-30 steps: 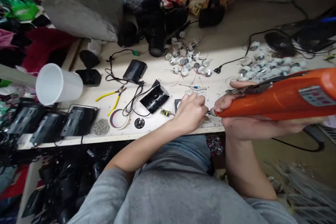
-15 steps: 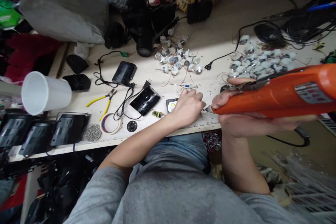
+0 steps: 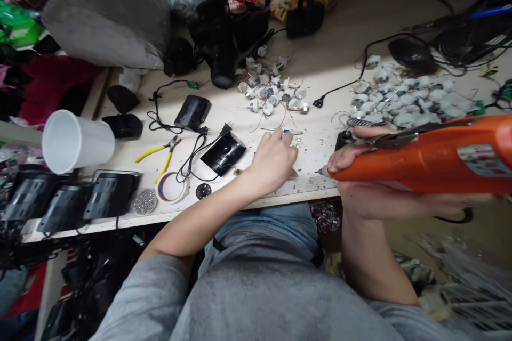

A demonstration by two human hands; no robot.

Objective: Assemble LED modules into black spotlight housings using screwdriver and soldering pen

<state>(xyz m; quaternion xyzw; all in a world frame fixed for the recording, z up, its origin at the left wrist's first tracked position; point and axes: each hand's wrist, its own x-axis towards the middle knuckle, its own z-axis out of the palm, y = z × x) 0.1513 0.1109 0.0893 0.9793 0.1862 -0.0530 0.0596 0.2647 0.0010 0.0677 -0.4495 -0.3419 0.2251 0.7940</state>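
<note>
My right hand (image 3: 352, 157) is wrapped round an orange electric screwdriver (image 3: 420, 157), whose bit points left just above the bench. My left hand (image 3: 274, 162) is over the bench to the left of the bit, palm down with fingers curled. Whatever those fingers hold is hidden beneath them. Just left of this hand lies an opened black lamp housing (image 3: 223, 153) with a cord and plug. A small circuit board (image 3: 238, 171) peeks out beside my left wrist. Beyond my fingertips is a thin screwdriver with a blue part (image 3: 287, 131).
Yellow-handled cutters (image 3: 160, 159), a tape roll (image 3: 173, 187), a dish of screws (image 3: 145, 201) and a white tub (image 3: 76, 141) stand to the left. Piles of white motor-like parts (image 3: 404, 98) lie farther back. Black lamp housings (image 3: 110, 194) line the left front edge.
My left hand has moved slightly left, away from the screwdriver bit, and now covers the black plate with the white and yellow LED. The electric screwdriver has shifted slightly right and down.
</note>
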